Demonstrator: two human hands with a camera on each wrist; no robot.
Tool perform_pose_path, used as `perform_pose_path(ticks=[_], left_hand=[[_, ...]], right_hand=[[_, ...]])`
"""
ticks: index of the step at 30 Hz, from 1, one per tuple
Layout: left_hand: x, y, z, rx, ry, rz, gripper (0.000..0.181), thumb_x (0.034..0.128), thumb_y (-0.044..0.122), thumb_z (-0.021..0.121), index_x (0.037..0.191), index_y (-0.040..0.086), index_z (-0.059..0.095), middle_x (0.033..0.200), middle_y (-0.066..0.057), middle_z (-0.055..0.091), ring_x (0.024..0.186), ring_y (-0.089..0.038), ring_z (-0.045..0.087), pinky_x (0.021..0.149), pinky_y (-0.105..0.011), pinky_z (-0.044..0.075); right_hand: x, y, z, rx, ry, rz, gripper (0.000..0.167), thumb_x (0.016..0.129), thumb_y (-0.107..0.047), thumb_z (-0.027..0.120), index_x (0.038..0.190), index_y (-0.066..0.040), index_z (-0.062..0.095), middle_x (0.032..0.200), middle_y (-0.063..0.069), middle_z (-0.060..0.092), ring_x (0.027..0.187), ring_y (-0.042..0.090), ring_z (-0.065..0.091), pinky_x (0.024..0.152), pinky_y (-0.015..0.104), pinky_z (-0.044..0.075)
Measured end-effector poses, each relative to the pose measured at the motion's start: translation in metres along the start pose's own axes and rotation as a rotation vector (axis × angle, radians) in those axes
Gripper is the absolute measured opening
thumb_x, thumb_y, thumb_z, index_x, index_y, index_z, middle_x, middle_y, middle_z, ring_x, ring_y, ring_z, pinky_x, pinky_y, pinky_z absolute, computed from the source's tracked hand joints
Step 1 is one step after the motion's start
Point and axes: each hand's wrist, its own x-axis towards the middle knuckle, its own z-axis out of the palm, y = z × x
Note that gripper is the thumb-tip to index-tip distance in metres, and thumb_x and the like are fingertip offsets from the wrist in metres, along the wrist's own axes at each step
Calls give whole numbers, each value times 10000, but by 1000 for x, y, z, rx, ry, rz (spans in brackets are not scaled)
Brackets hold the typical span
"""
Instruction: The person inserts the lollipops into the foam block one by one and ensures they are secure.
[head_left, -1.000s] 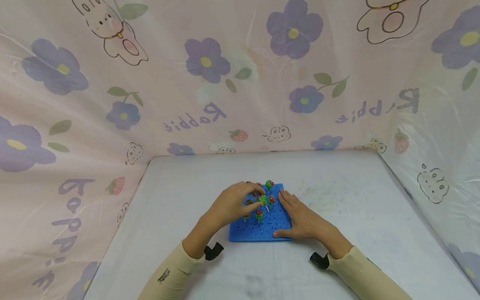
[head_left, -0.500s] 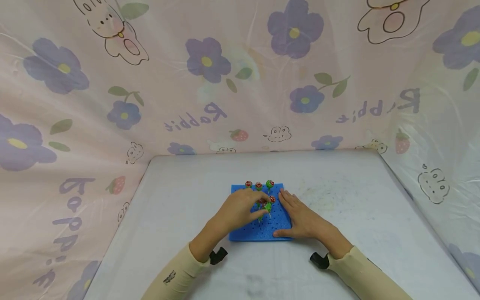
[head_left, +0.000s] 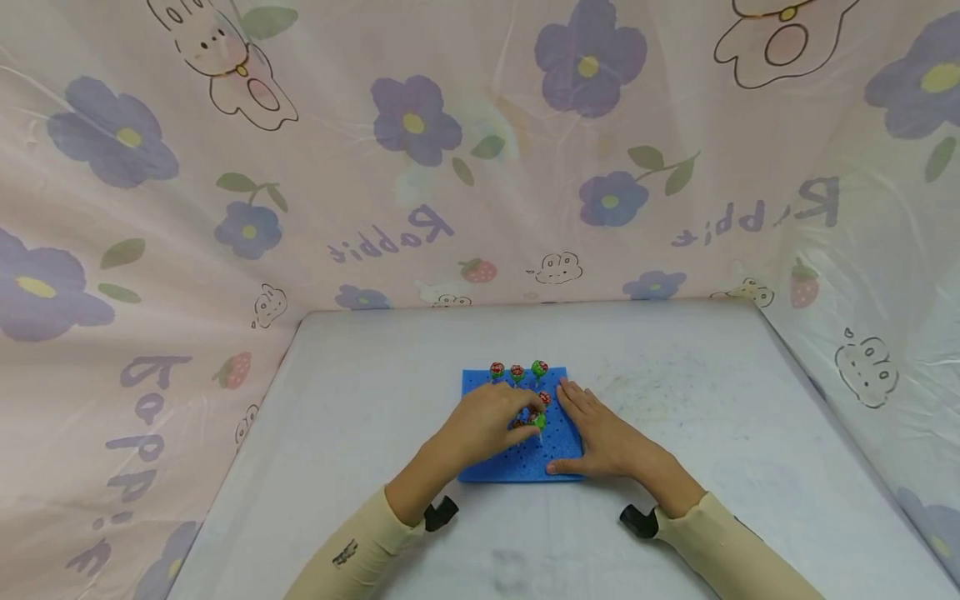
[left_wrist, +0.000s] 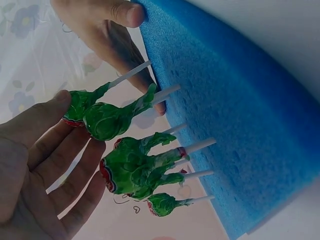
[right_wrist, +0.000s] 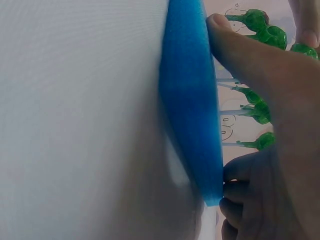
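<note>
My left hand pinches a lollipop in a green wrapper by its head, between thumb and fingers. Its white stick points down at the blue foam block, which is dotted with small holes. In the left wrist view the stick's tip is close to the foam; whether it has entered a hole I cannot tell. Several other lollipops stand in the block, partly hidden behind my left hand in the head view. My right hand rests on the block's right side, thumb on its front part, fingers extended along the edge.
The block lies on a white-covered table. Three upright lollipops line its back edge. A patterned curtain with flowers and rabbits hangs behind and at both sides. Black curved pieces stick out at both sleeve cuffs.
My left hand has come slightly right and toward the front with the lollipop, lowering its stick to the foam. The back-row lollipops are now uncovered. My right hand has stayed put.
</note>
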Motion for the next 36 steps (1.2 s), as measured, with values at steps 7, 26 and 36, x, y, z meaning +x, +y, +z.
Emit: perform_pose_path(ticks=[7,26,36], left_hand=[[2,0,5,2,-13,-3,316,976,346,825,1251,198,776,1111,67,789,939,-79,675,848,-270,570],[3,4,8,31,-54,-26,311,987,355,809,1265,217,780,1178,87,779,1022,-109,689,1012,-387,582],[4,7,16,72,-64,3,309,991,352,806,1268,221,772,1207,86,776,1116,-118,710,1043,-369,573]], right_hand=[[-1,0,-1,-1,-3,3,1304,848,-743,778,1667,92,201,1763,267,147,1615,498,168,1302,631,203],[-1,-1,0,2,8,-2,1298,850,-743,777,1662,96,212,1758,271,160,1616,488,177,1302,623,211],[-1,1,1,5,6,-4,1301,851,-745,774,1665,94,202,1762,267,146,1616,491,171,1303,620,207]])
